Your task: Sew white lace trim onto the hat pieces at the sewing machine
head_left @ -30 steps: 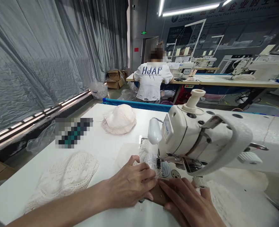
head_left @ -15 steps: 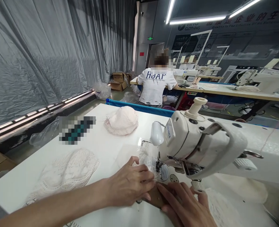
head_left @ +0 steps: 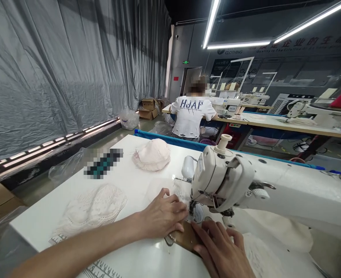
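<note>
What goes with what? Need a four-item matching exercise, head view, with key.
1. brown piece
2. pale pink piece
3. lace piece
4. co-worker's shirt

A. near the white table's far edge
B. white, dark lettering
C. touched by left hand and right hand
D. beside the left forearm

Pairs: 1-C, 2-A, 3-D, 4-B

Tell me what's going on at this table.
A person sits at a white sewing machine, with both hands on a brown piece in front of the needle area. The left hand is at its far edge; the fingers of the right hand lie over its near side. White lace lies just beyond the left hand. Farther left on the table rest a lacy piece and a pale pink rounded piece.
</note>
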Demonstrator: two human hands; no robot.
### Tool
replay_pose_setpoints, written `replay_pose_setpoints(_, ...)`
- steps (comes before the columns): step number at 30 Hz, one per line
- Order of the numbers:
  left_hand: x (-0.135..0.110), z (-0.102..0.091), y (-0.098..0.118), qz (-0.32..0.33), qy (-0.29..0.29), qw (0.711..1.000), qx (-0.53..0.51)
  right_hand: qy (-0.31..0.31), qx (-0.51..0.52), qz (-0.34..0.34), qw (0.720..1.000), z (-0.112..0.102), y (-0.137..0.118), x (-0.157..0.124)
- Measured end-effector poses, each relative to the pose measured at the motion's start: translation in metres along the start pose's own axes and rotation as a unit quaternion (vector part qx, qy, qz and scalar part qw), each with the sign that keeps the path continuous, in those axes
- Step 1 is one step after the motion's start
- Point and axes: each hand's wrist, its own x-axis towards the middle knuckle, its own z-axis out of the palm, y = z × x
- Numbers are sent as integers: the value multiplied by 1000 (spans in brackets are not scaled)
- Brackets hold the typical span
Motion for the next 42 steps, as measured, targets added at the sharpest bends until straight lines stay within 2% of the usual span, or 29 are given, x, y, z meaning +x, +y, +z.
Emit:
replay_pose_setpoints(5,2,2,8,-8,-3,999,38,25,2,7,1000,-2,-3,4)
replay_pose_setpoints(11,-11,-10,52,-25,21,999,20,24,26,13,999,-12,-12,3)
replay_pose_setpoints(13,-13,-16,57,-19,12,1000,-6,13,40,11,999,-15,-11,0)
replay_pose_setpoints(17,-7,-18,40,-20,-26,999,-21,6,23,0,1000,-12,-3,-3)
replay_pose_setpoints(21,1,-9,23,-21,-17,999,-19,10,-13,15,1000,-3,4,-5)
replay_pose_setpoints(30,7,-1,14,-13,4,1000,-11,1,-44,23,999,4,11,-3)
replay_pose_setpoints(34,4,1,15,-20,14,1000,-14,-14,-3,30,999,-1,5,-4)
replay_pose_setpoints(38,-4,0,20,8,25,999,-44,-4,89,54,995,-11,-4,-3)
replay_pose_setpoints(42,-7,3,20,11,32,998,-56,-5,128,3,992,-15,-6,-2)
